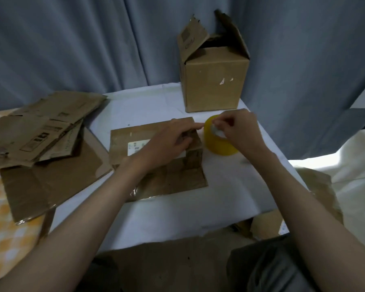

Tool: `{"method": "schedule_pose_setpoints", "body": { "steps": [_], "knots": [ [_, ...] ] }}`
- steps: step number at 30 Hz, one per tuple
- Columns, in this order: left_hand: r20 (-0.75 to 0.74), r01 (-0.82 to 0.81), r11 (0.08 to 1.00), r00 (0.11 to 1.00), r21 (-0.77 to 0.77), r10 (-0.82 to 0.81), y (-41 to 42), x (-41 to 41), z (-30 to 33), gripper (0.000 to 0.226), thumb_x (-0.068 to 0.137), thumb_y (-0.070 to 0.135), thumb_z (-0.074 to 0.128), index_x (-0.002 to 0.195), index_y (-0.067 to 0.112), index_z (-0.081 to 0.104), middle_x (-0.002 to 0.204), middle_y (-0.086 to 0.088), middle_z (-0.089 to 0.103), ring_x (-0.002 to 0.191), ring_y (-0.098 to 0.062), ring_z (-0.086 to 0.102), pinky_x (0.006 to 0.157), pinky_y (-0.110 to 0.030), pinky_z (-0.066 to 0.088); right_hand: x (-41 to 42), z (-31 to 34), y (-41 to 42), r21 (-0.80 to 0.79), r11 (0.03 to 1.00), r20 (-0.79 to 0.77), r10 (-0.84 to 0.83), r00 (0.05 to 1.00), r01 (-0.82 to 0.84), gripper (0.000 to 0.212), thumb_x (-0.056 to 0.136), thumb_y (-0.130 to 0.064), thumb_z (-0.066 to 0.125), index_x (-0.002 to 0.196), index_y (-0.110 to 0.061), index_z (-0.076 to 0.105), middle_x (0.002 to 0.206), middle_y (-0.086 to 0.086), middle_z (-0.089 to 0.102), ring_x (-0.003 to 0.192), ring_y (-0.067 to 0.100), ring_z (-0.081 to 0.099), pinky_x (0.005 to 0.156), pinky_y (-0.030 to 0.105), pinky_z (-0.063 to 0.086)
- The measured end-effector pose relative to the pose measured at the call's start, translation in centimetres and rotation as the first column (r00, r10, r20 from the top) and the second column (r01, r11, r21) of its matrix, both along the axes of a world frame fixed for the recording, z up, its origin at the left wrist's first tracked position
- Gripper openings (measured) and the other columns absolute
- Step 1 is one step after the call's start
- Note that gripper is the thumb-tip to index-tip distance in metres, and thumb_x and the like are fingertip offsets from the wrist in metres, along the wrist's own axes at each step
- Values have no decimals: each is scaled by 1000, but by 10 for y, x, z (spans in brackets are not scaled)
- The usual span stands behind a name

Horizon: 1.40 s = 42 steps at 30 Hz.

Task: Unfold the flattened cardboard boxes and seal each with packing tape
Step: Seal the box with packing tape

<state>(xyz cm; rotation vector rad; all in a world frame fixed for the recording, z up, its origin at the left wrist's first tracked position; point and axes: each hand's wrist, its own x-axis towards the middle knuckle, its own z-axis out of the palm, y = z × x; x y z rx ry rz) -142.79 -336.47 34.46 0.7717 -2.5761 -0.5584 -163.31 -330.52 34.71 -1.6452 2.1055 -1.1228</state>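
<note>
Near the middle of the white-covered table [177, 207] we see the flattened brown cardboard box [156, 175]. Our left hand [169, 142] hangs over it, forefinger reaching to the yellow roll of packing tape [217, 142] just beside its right edge. Our right hand [238, 129] pinches at the roll's top. An unfolded brown cardboard box [213, 81] stands at the far edge.

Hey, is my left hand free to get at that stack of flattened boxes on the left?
Probably yes. The left hand rests on the flattened box mid-table, and nothing stands between it and the stack.
</note>
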Motion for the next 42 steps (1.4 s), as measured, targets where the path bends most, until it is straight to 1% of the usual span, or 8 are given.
{"method": "schedule_pose_setpoints", "body": {
  "steps": [4,8,13,17,23,27,36,42],
  "knots": [
    [-30,47,999,998,-2,-47,-6,-8,4,38,88,3,61,121,20,67,96,9,64,87,-12,49,84,-21,38,-29,-15,19,355,933,-316,173,933,-52,60,70,-47,80,126,-28,67,123,2,66,117,23,56,100,37,44],
    [-107,-39,992,993,120,52,-14,-28,13,21,87,9,69,105,18,69,79,4,69,74,-8,58,70,-16,45,-30,-25,23,295,955,-436,169,884,-37,45,79,-18,75,123,-23,67,126,6,64,127,27,45,115,42,23],
    [-242,-165,978,951,128,192,-23,-52,4,19,90,20,67,108,18,69,78,1,68,66,-7,61,66,-23,47,-38,-7,39,58,998,-116,-18,993,25,43,76,-1,76,117,-13,69,123,9,66,115,31,57,85,24,39],
    [-263,-111,986,955,122,140,-25,-60,5,46,92,28,57,137,19,60,114,5,67,82,-12,59,75,-19,48,-45,7,50,-19,1000,-45,-19,999,19,40,74,-3,80,111,-12,71,116,6,68,109,26,60,77,12,31],
    [-414,-58,986,902,157,119,-18,-59,2,36,96,37,57,128,24,68,116,8,66,105,-12,57,75,-26,48,-35,14,58,11,1000,-9,12,1000,-12,39,79,-9,79,115,-20,68,117,4,63,101,24,58,55,9,42],
    [-524,-39,985,842,170,124,-14,-55,6,24,97,17,63,118,14,73,104,-1,69,95,-17,62,71,-26,50,-30,18,58,11,1000,-100,23,995,-22,42,78,-13,81,118,-16,69,120,4,67,111,25,58,78,16,31],
    [-502,-40,952,843,302,195,-11,-51,8,6,89,12,71,91,7,74,89,0,72,83,-14,66,74,-37,55,-20,34,63,103,992,-155,84,984,-69,46,85,-27,75,129,-21,64,109,-3,59,98,15,50,74,19,28],
    [-495,31,935,854,354,159,-11,-52,10,19,93,9,66,112,5,68,102,-3,74,93,-15,69,84,-23,55,-23,41,78,172,980,-205,135,969,-100,40,90,-26,69,129,-22,65,100,2,56,99,22,50,72,27,27]
  ]
}}
